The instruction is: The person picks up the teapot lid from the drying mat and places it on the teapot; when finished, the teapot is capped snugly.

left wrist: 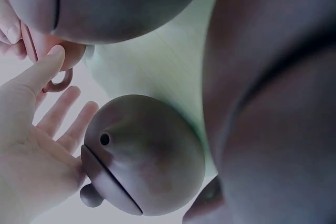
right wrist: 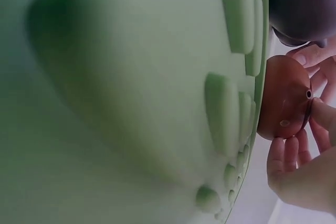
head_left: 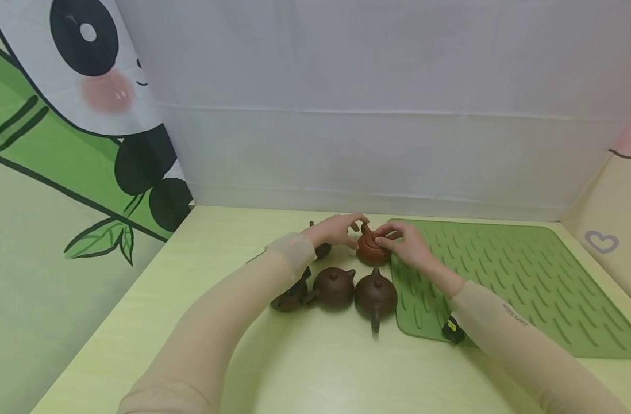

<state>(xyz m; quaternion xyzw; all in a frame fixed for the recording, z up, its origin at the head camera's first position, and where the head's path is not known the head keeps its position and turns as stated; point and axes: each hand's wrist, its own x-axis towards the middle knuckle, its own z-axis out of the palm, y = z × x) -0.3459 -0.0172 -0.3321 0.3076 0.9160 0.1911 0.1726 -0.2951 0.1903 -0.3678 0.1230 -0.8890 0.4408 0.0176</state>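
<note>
A small reddish-brown teapot [head_left: 371, 253] sits at the left edge of the green mat. My right hand [head_left: 410, 248] grips it, the thumb over the lid and the fingers against the far side, also seen in the right wrist view. On the left, my left hand [head_left: 337, 230] reaches toward the same pot. Its thumb lies close to the pot's ring handle [left wrist: 64, 81] in the left wrist view, with the other fingers extended and spread. Beneath those fingers, a dark brown teapot [left wrist: 149, 156] stands close to the palm.
Nearer to me stand more dark teapots: one in the middle [head_left: 334, 289], one with its handle toward me [head_left: 376, 296], and one partly behind my left forearm [head_left: 289, 300]. The ridged green mat [head_left: 533, 282] covers the table's right side. A pale cloth wall [head_left: 377, 155] rises behind.
</note>
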